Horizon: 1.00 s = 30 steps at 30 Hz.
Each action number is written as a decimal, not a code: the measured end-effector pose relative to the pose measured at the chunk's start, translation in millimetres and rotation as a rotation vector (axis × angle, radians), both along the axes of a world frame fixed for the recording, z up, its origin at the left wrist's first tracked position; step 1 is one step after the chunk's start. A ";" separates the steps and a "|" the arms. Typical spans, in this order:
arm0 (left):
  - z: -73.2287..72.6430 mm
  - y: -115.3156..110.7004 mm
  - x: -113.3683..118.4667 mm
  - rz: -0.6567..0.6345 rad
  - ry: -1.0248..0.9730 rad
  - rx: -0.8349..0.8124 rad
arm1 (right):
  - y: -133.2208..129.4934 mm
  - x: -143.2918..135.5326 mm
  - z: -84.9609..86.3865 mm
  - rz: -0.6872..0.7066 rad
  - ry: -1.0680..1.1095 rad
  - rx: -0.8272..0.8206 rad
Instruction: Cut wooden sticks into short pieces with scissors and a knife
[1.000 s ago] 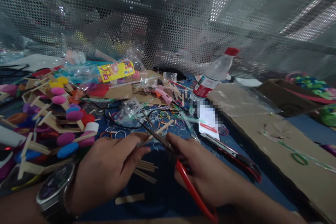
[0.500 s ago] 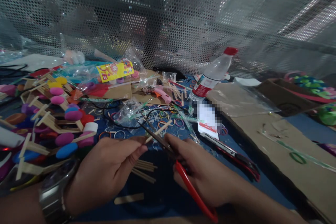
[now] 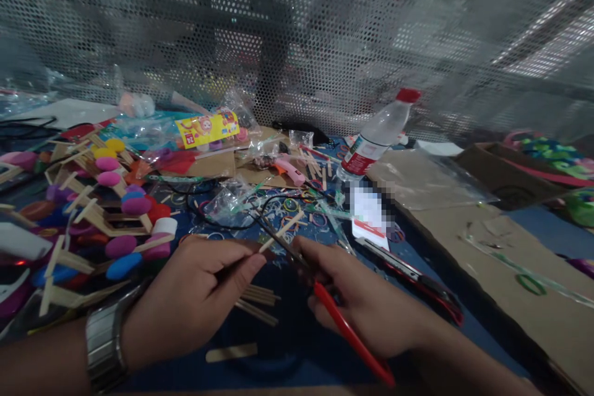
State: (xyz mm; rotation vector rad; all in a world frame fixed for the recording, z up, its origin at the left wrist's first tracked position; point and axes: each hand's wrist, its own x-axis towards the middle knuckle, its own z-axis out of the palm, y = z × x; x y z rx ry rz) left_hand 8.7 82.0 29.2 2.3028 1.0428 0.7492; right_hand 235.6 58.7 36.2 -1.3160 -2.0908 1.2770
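The left hand pinches 1 stick between thumb and fingers, apparently to steady it across the scissors, which the right hand grips by the handle, presumably for control, left of the cutter.

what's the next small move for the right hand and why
Probably squeeze the red-handled scissors closed: the right hand holds them with their blades crossing the wooden stick, which the left hand pinches by its near end, and the stick appears uncut.
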 end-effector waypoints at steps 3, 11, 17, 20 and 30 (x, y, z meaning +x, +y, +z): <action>-1.3 -0.5 -1.4 -0.015 -0.003 -0.003 | -1.7 0.3 0.8 -0.004 0.083 -0.067; -1.2 -1.4 -1.4 -0.068 -0.036 -0.029 | -1.6 3.3 -4.8 0.055 0.330 -0.235; 0.0 -0.3 -1.6 -0.073 -0.044 -0.037 | -7.6 3.0 -11.4 -0.014 0.468 -0.353; 0.2 0.2 -1.5 -0.075 -0.044 -0.050 | -9.0 3.3 -15.7 -0.048 0.531 -0.421; -3.8 -0.5 0.2 -0.030 -0.087 -0.024 | 0.9 -1.5 -9.6 -0.014 0.183 -0.077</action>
